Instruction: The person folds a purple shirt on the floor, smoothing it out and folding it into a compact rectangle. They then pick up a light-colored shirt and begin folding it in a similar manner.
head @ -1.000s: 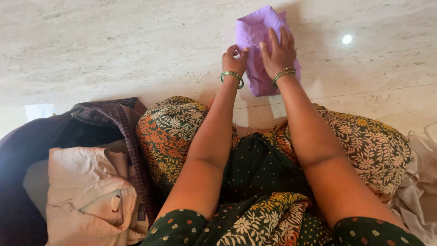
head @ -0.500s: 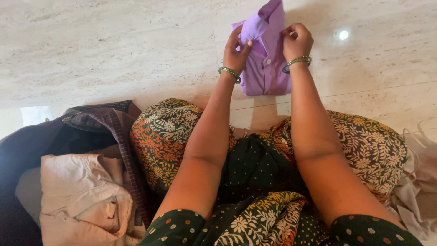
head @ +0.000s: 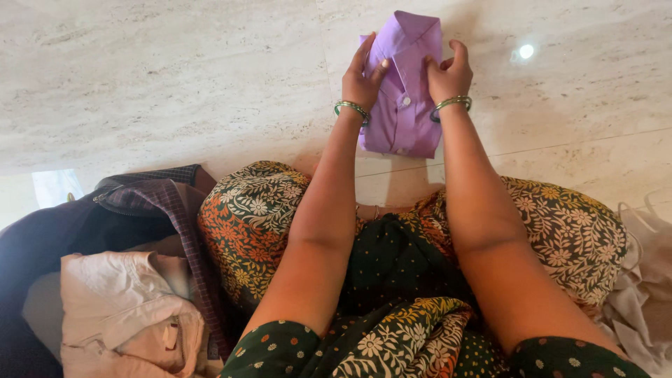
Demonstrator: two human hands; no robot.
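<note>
Head view, looking down past my knees: a folded lilac shirt [head: 402,105] lies flat on the pale marble floor [head: 175,77], collar at the far end and button placket facing up, just beyond my lap. My left hand [head: 362,75] rests along the shirt's left edge, fingers stretched forward and laid flat on the cloth, thumb angled toward the placket; that grip is spread, pressing rather than pinching. My right hand [head: 448,73] sits on the shirt's right edge with the fingers curled in over the fold; whether they actually pinch the cloth I cannot tell. A green bangle circles each wrist. My legs, in a dark green floral dress [head: 413,280], are crossed between me and the shirt. On the floor at my left lies a heap of clothes: a cream garment [head: 126,308] on top, a plaid shirt [head: 175,203] and a dark fabric [head: 42,238] beside it. At my right knee lies some pale beige cloth [head: 640,294], well apart from the shirt.
</note>
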